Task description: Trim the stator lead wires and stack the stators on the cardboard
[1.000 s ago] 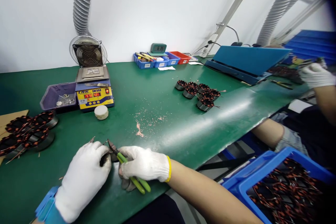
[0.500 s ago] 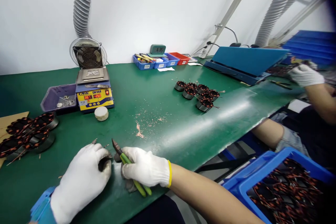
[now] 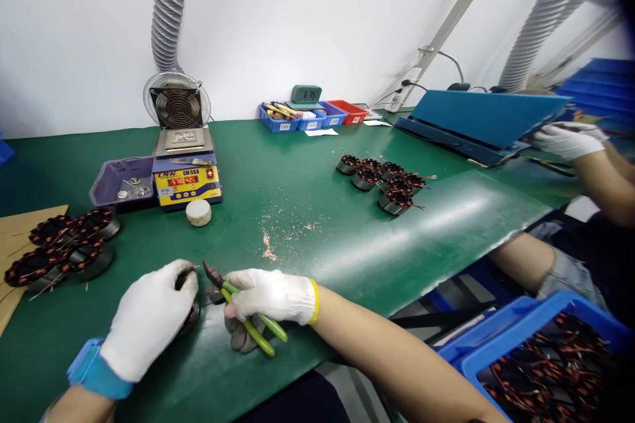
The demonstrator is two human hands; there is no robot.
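My left hand (image 3: 151, 317), in a white glove, is closed over a wire-wound motor stator (image 3: 190, 320) on the bench. Most of the stator is hidden beneath the palm, while thumb and forefinger pinch near its upper side. Green-handled cutting pliers (image 3: 258, 338) are gripped in my right hand (image 3: 272, 297), gloved in white with a yellow cuff and dirty fingertips. Their dark jaws point up and left, close to the left fingertips. Copper-coloured scraps (image 3: 268, 248) lie on the green bench (image 3: 317, 291) beyond the hands.
Stators (image 3: 82, 258) cluster at left, and another group (image 3: 394, 201) sits at centre right. A solder pot (image 3: 186, 178) stands behind a white round block (image 3: 198, 212), beside a purple tray (image 3: 106, 185). A blue crate (image 3: 476, 370) holds more stators. A co-worker's gloved hand (image 3: 570, 141) is at far right.
The view has turned slightly left. My left fingers have come together and more of the stator shows below them. The pliers' jaws have shifted slightly left, still in my right hand.
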